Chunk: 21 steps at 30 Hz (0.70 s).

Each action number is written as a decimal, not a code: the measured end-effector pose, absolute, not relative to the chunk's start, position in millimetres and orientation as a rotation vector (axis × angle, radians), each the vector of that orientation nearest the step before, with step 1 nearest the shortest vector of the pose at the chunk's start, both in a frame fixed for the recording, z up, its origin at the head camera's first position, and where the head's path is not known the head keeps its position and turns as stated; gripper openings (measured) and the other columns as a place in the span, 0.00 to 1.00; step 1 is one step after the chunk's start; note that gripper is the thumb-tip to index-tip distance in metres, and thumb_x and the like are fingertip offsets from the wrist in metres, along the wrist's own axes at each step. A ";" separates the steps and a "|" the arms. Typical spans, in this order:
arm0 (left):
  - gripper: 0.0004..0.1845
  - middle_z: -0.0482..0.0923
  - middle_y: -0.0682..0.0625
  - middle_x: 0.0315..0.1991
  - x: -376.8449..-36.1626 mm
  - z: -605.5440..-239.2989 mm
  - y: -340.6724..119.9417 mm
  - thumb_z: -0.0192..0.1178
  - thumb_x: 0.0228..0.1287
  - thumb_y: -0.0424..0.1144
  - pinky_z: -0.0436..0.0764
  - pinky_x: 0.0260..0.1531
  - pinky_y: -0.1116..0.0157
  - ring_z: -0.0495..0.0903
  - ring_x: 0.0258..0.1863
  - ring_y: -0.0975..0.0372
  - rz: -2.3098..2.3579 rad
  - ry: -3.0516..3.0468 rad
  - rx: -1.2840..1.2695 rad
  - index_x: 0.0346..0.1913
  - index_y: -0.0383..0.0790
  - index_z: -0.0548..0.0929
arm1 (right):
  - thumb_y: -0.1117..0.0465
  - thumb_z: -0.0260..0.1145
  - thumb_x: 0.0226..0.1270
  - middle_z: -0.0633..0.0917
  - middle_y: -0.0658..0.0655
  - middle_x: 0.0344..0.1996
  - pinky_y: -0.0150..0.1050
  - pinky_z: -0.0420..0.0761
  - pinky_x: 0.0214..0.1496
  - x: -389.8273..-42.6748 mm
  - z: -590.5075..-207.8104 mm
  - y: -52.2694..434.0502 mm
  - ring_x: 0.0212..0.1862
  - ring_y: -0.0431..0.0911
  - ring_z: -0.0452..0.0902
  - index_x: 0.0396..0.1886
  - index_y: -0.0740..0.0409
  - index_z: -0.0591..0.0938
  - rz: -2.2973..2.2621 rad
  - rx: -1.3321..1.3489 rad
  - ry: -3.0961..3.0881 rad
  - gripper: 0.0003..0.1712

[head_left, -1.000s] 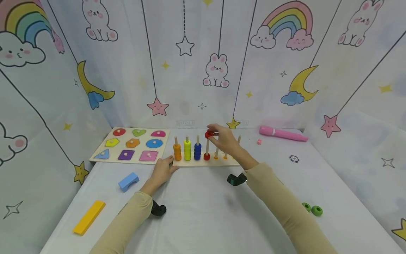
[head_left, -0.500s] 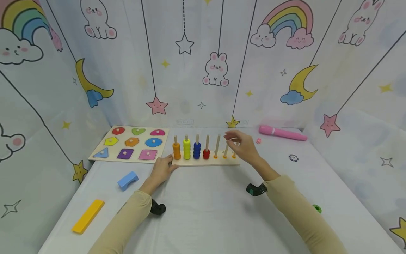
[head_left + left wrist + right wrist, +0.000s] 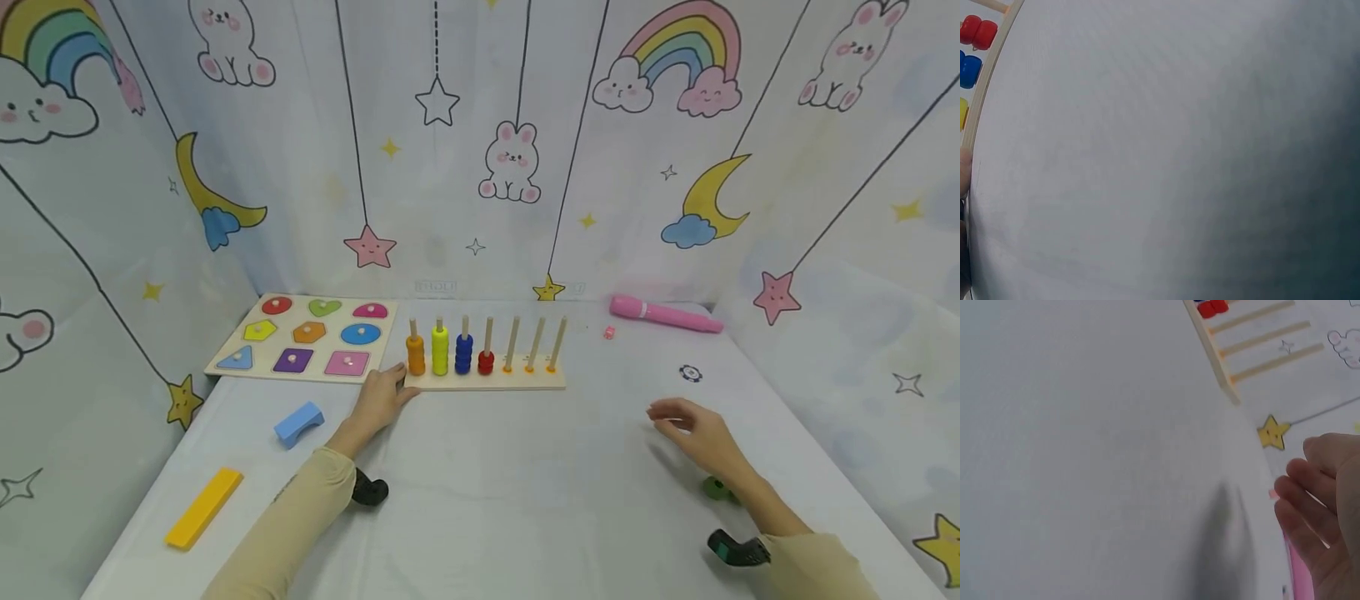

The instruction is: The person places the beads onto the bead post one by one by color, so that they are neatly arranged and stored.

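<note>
Wooden peg rack (image 3: 486,382) sits at mid-table w/ seven upright pegs: orange rings (image 3: 415,355) on the 1st peg from the left, yellow rings (image 3: 439,351) on the 2nd, blue rings (image 3: 463,354) on the 3rd, red rings (image 3: 486,362) low on the 4th; the other three pegs are bare apart from small orange collars at the base. Left hand (image 3: 381,400) rests on the cloth w/ fingers straight, fingertips touching the rack's near left corner, holding nothing. Right hand (image 3: 697,437) hovers over the white tablecloth (image 3: 510,492) well to the right of the rack, fingers loose and slightly spread, nothing in it; right wrist view shows the fingers (image 3: 1310,506) relaxed. Just behind that hand's wrist lies a green ring (image 3: 716,488), partly hidden by the arm. Shape puzzle board (image 3: 303,340) lies just left of the rack, all pieces seated. Blue arch block (image 3: 298,423) and yellow bar (image 3: 204,507) lie near the left edge. Pink pen (image 3: 663,317) lies at the back right, w/ a tiny pink cube (image 3: 609,332) near it and a small dark disc (image 3: 690,373) further fwd.
</note>
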<state>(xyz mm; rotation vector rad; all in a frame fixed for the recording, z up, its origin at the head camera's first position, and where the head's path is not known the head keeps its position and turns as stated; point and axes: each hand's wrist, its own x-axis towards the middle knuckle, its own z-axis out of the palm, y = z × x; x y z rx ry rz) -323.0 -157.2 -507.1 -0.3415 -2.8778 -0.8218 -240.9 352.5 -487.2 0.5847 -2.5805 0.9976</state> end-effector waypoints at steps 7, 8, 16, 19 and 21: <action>0.31 0.69 0.37 0.62 -325.3 -506.9 -157.5 0.62 0.63 0.45 0.67 0.58 0.50 0.69 0.56 0.43 -0.825 -2.901 -0.336 0.62 0.26 0.71 | 0.66 0.65 0.64 0.85 0.58 0.40 0.22 0.76 0.40 -182.9 -498.0 402.5 0.41 0.32 0.80 0.49 0.62 0.80 1.016 0.413 -2.708 0.14; 0.31 0.69 0.37 0.62 -325.4 -507.2 -157.7 0.62 0.63 0.45 0.67 0.57 0.50 0.69 0.56 0.43 -0.824 -2.904 -0.336 0.62 0.26 0.70 | 0.66 0.65 0.63 0.85 0.58 0.40 0.22 0.77 0.39 -176.0 -498.7 406.0 0.41 0.31 0.80 0.49 0.62 0.80 1.023 0.399 -2.711 0.14; 0.30 0.69 0.37 0.62 -324.6 -508.4 -157.3 0.63 0.63 0.44 0.66 0.59 0.49 0.68 0.58 0.42 -0.835 -2.886 -0.343 0.61 0.25 0.71 | 0.69 0.68 0.59 0.83 0.57 0.46 0.18 0.71 0.48 -138.3 -499.3 418.2 0.49 0.29 0.75 0.55 0.63 0.77 1.011 0.418 -2.713 0.22; 0.31 0.69 0.36 0.62 -324.6 -508.5 -157.1 0.63 0.63 0.44 0.65 0.60 0.49 0.67 0.59 0.42 -0.829 -2.887 -0.342 0.61 0.25 0.71 | 0.71 0.71 0.54 0.83 0.57 0.46 0.17 0.70 0.49 -131.3 -501.7 420.3 0.50 0.26 0.73 0.55 0.64 0.77 0.984 0.395 -2.696 0.26; 0.31 0.69 0.36 0.62 -324.7 -508.1 -156.7 0.63 0.63 0.44 0.64 0.61 0.50 0.67 0.60 0.42 -0.828 -2.892 -0.339 0.61 0.25 0.71 | 0.74 0.72 0.50 0.84 0.57 0.45 0.17 0.71 0.48 -128.8 -504.5 421.6 0.49 0.25 0.73 0.54 0.65 0.77 0.959 0.380 -2.675 0.28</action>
